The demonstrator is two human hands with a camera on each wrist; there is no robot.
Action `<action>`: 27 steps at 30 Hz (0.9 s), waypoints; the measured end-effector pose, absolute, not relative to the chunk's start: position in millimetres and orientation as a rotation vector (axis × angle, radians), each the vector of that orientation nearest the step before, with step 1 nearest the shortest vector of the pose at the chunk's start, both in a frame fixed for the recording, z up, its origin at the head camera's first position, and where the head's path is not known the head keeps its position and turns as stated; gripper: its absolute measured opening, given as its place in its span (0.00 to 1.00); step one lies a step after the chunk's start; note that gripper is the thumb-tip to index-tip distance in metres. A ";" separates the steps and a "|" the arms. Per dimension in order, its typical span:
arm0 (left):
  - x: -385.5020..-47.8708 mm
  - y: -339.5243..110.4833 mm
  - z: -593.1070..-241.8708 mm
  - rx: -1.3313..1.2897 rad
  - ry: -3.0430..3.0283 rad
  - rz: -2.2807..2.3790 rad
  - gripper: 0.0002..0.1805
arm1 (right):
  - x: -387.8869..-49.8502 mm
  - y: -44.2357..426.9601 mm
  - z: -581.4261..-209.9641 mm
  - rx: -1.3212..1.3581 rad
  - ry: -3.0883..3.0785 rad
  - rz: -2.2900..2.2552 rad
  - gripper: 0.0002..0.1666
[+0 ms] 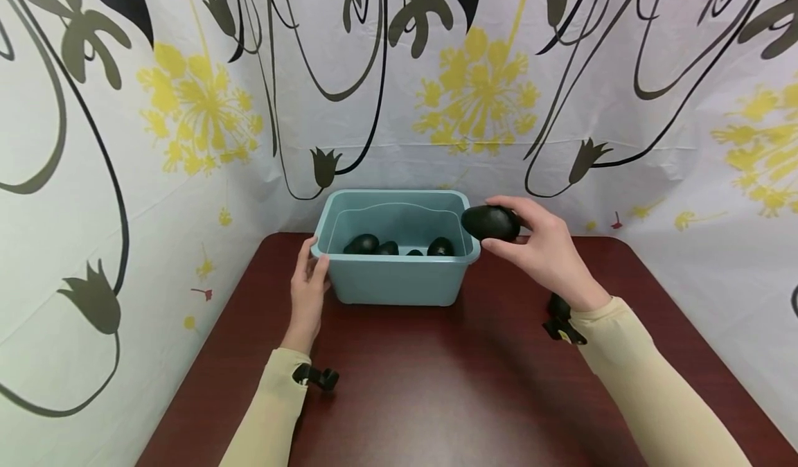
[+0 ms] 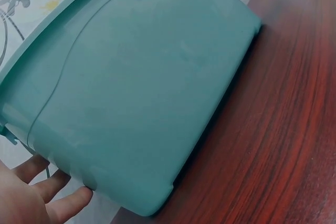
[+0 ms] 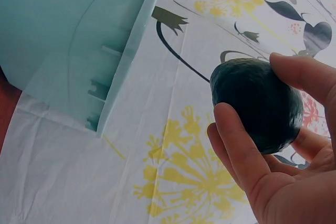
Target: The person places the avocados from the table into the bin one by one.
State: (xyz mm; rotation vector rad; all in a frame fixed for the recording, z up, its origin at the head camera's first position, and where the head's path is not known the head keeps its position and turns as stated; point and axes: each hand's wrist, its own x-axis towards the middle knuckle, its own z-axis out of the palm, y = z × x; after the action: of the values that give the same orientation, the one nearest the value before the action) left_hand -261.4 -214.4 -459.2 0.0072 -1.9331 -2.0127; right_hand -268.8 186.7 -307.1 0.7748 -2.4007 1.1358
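Note:
My right hand [image 1: 536,245] holds a dark avocado [image 1: 490,223] between thumb and fingers, raised beside the bin's right rim. In the right wrist view, the avocado [image 3: 257,106] shows bumpy dark skin. A blue-green plastic bin [image 1: 393,283] stands upright on the table, with several avocados [image 1: 440,247] lying inside, partly hidden by its front wall. At the bin's left end, my left hand [image 1: 308,294] touches the side near the front corner. The left wrist view shows fingers [image 2: 68,205] of that hand against the bin's end, extended and slightly bent.
The dark red wooden table [image 1: 399,384] extends from the bin toward me. Behind it and on both sides hangs a white cloth [image 1: 399,127] printed with yellow and grey flowers. Each wrist wears a black camera strap.

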 end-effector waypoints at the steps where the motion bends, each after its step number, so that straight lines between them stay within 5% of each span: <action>1: -264.2 -215.3 -462.6 0.008 -1.932 -2.011 0.30 | -269.4 185.8 -306.0 0.779 -2.399 1.139 0.36; 27: -263.7 -215.0 -460.6 -0.012 -1.923 -2.006 0.29 | -300.3 147.9 -265.9 0.911 -2.342 1.133 0.36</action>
State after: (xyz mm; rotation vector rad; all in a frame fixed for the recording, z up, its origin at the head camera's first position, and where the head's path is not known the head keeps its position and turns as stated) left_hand -263.7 -215.0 -460.6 -0.0117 -1.9229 -2.0058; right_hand -300.3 147.9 -265.9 0.9112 -2.3420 1.1329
